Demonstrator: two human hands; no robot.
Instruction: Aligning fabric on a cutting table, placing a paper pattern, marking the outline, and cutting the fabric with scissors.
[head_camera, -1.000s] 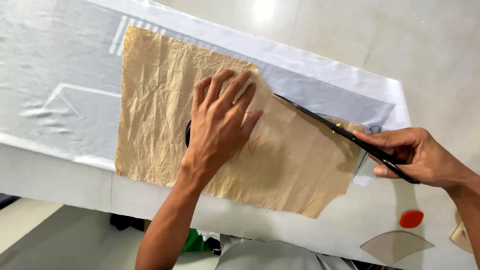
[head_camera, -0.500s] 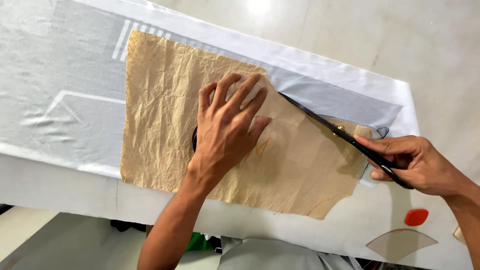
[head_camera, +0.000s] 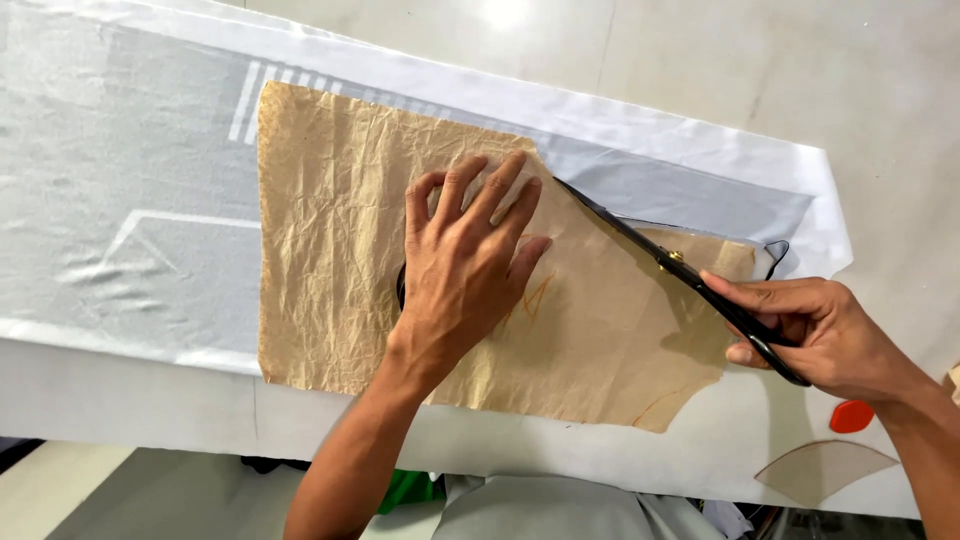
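A white worktable (head_camera: 120, 410) stands on a pale glossy floor (head_camera: 700, 60) reflecting overhead light.

Your left hand (head_camera: 465, 262) lies flat on the crumpled brown paper pattern (head_camera: 340, 250), hiding the paper beneath the palm and most of a dark object (head_camera: 401, 288) at the base of your thumb; what that object is cannot be told. An orange mark (head_camera: 535, 298) on the paper shows only partly beside your little finger. Your right hand (head_camera: 825, 335) covers the handles of the black scissors (head_camera: 640, 240). The grey fabric (head_camera: 130, 200) runs off the left edge. A tan piece (head_camera: 952, 378) at the right edge is cut off. Your right forearm leaves the frame's corner. Below the table (head_camera: 130, 400), green and grey shapes are too blurred to identify.
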